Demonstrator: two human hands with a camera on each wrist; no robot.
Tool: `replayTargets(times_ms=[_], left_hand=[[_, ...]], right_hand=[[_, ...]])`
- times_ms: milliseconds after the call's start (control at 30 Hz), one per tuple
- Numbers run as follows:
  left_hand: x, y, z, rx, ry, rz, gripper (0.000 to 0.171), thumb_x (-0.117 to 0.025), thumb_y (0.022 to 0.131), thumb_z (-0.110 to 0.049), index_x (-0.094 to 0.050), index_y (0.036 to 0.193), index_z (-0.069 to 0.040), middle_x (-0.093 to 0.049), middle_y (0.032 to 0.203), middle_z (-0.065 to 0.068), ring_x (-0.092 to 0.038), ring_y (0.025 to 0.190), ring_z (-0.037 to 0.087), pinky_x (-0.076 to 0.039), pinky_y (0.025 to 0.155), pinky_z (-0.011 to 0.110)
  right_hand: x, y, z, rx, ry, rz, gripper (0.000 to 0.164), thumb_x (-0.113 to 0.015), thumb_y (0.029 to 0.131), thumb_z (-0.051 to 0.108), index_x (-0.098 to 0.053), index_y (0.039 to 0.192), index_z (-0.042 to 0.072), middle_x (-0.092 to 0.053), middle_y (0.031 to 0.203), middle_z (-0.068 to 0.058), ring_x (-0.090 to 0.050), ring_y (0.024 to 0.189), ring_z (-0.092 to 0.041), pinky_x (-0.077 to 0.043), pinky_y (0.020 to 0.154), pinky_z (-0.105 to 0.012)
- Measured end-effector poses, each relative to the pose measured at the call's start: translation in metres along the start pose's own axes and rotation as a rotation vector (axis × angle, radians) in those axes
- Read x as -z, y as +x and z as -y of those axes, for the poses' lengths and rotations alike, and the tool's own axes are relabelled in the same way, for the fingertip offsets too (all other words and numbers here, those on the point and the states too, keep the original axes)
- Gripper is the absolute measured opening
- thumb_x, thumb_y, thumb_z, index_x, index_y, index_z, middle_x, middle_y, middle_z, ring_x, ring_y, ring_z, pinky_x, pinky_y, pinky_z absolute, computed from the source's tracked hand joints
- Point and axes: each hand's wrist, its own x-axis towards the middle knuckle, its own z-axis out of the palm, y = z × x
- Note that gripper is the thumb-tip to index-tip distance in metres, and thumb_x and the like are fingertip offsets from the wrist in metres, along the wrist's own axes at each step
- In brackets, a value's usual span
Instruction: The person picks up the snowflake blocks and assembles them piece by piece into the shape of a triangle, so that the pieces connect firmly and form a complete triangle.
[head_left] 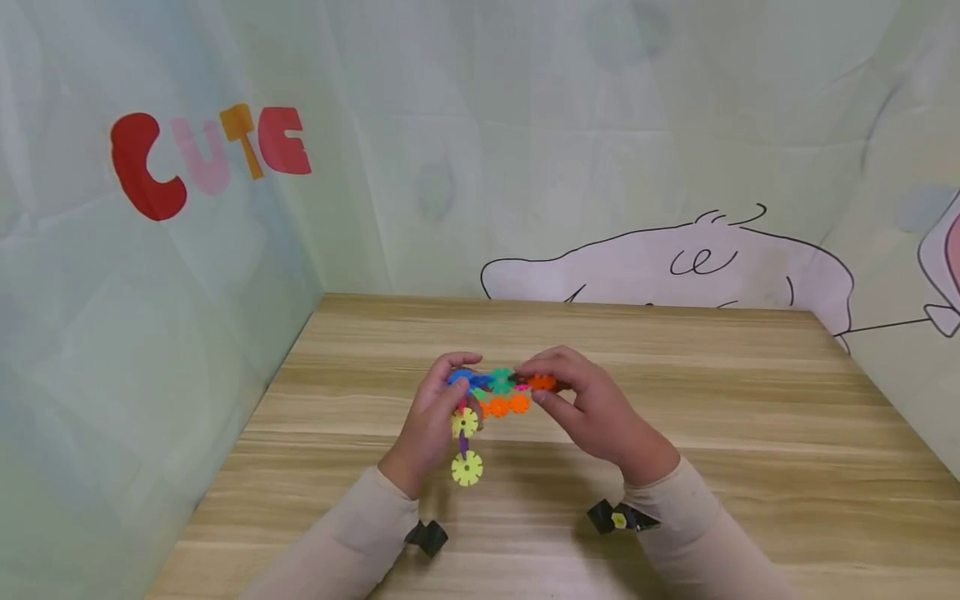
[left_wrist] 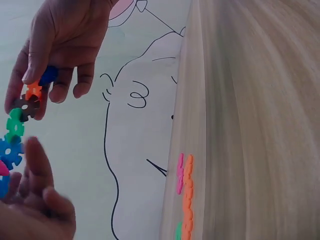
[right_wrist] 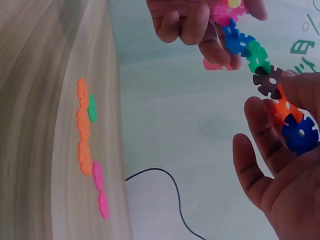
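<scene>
A chain of notched plastic snowflake discs [head_left: 501, 381] stretches between both hands above the table. It runs blue, green [right_wrist: 258, 56], dark brown [right_wrist: 269, 81], orange and dark blue. My left hand [head_left: 431, 421] grips the blue discs [head_left: 461, 382] at one end, its thumb on top. From there a strand with pink, yellow [head_left: 467, 468] and purple discs hangs down beside the palm. Thumb and fingers of my right hand [head_left: 596, 408] pinch the brown and orange discs [left_wrist: 33, 91] at the other end, with the dark blue disc [right_wrist: 301, 134] against the fingers.
On the wooden table [head_left: 720, 400], beyond the held chain, lie a joined row of orange discs [right_wrist: 84, 127], a green disc [right_wrist: 92, 108] and a pink pair [right_wrist: 100, 190]. A printed cloth backdrop [head_left: 450, 167] rises along the table's back and left edges.
</scene>
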Motion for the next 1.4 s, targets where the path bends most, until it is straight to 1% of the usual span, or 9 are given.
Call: replayTargets(times_ms=[100,233,467,533,667,800,933,1133,1400], left_hand=[[0.002,0.0,0.003,-0.073,0.079,-0.038,0.039,-0.033,0.11,-0.013,-0.05,0.142,0.001,-0.064,0.113,0.018,-0.066,0.099,0.02,-0.052,0.083,0.03],[0.003,-0.001,0.007,-0.238,0.195,-0.104,0.044,-0.032,0.107,-0.015,-0.054,0.141,0.001,-0.06,0.14,0.022,-0.055,0.129,0.029,-0.042,0.105,0.046],[0.003,0.001,0.012,-0.572,0.209,-0.06,0.069,-0.046,0.109,-0.053,-0.052,0.142,0.007,-0.06,0.145,0.01,-0.054,0.131,0.026,-0.04,0.109,0.034],[0.002,0.002,0.012,-0.606,0.202,-0.041,0.063,-0.052,0.109,-0.044,-0.049,0.143,0.008,-0.059,0.145,0.006,-0.058,0.129,0.024,-0.042,0.111,0.033],[-0.001,0.001,0.011,-0.598,0.216,-0.053,0.047,-0.053,0.11,-0.018,-0.039,0.147,0.009,-0.059,0.14,0.007,-0.068,0.113,0.02,-0.053,0.105,0.031],[-0.001,0.001,0.012,-0.565,0.218,-0.081,0.051,-0.047,0.108,0.001,-0.025,0.154,0.005,-0.059,0.135,0.012,-0.072,0.098,0.025,-0.059,0.096,0.03],[0.0,0.003,0.014,-0.572,0.226,-0.095,0.058,-0.042,0.108,0.006,-0.015,0.158,-0.001,-0.057,0.134,0.021,-0.072,0.087,0.032,-0.061,0.089,0.028],[0.003,0.002,0.013,-0.529,0.259,-0.099,0.057,-0.041,0.108,0.006,-0.02,0.16,-0.005,-0.058,0.132,0.021,-0.069,0.077,0.024,-0.06,0.07,0.028],[0.001,0.0,0.007,-0.33,0.249,-0.099,0.051,-0.044,0.11,0.0,-0.034,0.158,-0.014,-0.062,0.12,0.017,-0.064,0.073,0.026,-0.06,0.067,0.029]], right_hand=[[0.001,0.0,-0.005,-0.113,0.075,0.007,0.034,-0.067,0.101,0.003,-0.07,0.134,0.011,-0.069,0.126,-0.006,-0.068,0.103,-0.02,-0.06,0.089,-0.029],[0.001,0.001,-0.011,-0.243,0.222,0.021,0.036,-0.063,0.103,0.001,-0.066,0.138,0.005,-0.069,0.13,-0.016,-0.07,0.102,-0.029,-0.061,0.09,-0.03],[-0.004,0.003,-0.011,-0.459,0.439,0.065,0.033,-0.059,0.107,0.011,-0.064,0.139,0.001,-0.072,0.128,-0.015,-0.07,0.101,-0.023,-0.062,0.088,-0.032],[-0.007,0.004,-0.01,-0.505,0.484,0.088,0.034,-0.059,0.108,0.013,-0.064,0.138,-0.001,-0.073,0.123,-0.012,-0.068,0.094,-0.021,-0.06,0.085,-0.031],[-0.013,0.004,-0.009,-0.568,0.551,0.122,0.033,-0.057,0.108,0.013,-0.065,0.135,-0.003,-0.073,0.107,-0.006,-0.061,0.081,-0.019,-0.056,0.077,-0.03],[-0.018,0.004,-0.008,-0.601,0.597,0.156,0.035,-0.054,0.109,0.014,-0.064,0.135,-0.006,-0.072,0.1,-0.004,-0.059,0.077,-0.018,-0.054,0.074,-0.03],[-0.019,0.004,-0.007,-0.633,0.626,0.187,0.036,-0.053,0.109,0.017,-0.064,0.135,-0.006,-0.073,0.097,-0.004,-0.058,0.076,-0.017,-0.053,0.073,-0.03],[-0.018,0.003,-0.008,-0.649,0.628,0.233,0.035,-0.054,0.109,0.018,-0.066,0.132,-0.006,-0.074,0.095,-0.005,-0.06,0.077,-0.017,-0.054,0.074,-0.03],[-0.011,0.003,-0.018,-0.624,0.323,0.249,0.042,-0.048,0.112,0.035,-0.071,0.131,0.005,-0.072,0.114,-0.013,-0.065,0.098,-0.024,-0.056,0.089,-0.04]])
